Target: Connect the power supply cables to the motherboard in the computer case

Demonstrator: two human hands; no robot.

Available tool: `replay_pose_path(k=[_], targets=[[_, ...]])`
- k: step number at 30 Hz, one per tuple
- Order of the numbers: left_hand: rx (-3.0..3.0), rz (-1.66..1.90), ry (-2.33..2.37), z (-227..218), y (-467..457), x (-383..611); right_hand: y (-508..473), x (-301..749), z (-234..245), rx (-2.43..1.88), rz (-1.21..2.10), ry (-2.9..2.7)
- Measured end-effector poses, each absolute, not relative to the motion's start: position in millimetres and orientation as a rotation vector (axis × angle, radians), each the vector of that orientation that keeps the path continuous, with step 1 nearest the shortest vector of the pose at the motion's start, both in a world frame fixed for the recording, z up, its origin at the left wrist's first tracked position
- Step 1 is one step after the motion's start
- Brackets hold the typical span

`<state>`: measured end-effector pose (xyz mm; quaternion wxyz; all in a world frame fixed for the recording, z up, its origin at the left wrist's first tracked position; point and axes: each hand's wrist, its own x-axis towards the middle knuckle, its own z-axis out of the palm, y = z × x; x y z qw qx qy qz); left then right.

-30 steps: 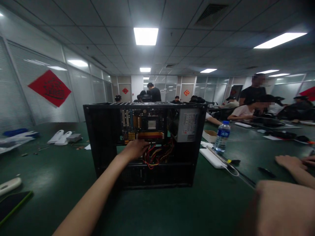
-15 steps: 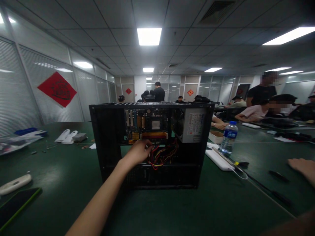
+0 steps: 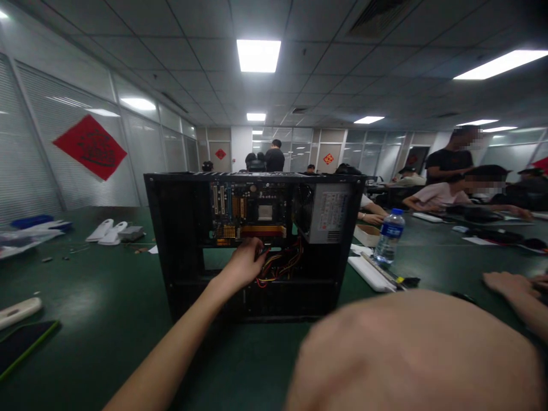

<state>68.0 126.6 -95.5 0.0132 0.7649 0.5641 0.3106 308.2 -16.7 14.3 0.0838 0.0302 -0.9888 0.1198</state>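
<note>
Right hand [image 3: 413,354] has risen, hold unclear; left hand [image 3: 247,264], fingers curled, grasp hidden, seemingly sorts cables [image 3: 274,261] in a computer case [image 3: 177,240]; gentle guiding is needed next.

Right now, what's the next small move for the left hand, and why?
Probably roll the left hand back slightly so its grip shows. It reaches into the open computer case, just below the orange-red memory slots and at the red and yellow power cables, but hides whether it holds one; checking before any pull seems safer.
</note>
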Motion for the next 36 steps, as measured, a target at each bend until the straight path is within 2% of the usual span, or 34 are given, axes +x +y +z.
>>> replay_pose_path(k=[3, 6, 9, 12, 18, 36], targets=[[2.356, 0.972, 1.638, -98, 131, 65, 39, 269, 11, -0.334, 0.467, -2.776], [2.407, 1.025, 1.455, -99, 136, 65, 104, 235, -24, -0.648, 0.202, -2.525], [2.37, 0.997, 1.492, -96, 136, 66, 149, 214, -66, -0.667, 0.012, -2.495], [2.329, 0.95, 1.548, -92, 133, 68, 167, 209, -88, -0.671, 0.109, -2.49], [2.36, 0.911, 1.571, -90, 135, 70, 166, 209, -87, -0.804, 0.181, -2.48], [2.441, 0.931, 1.615, -84, 133, 74, 168, 210, -88, -0.802, 0.243, -2.48]])
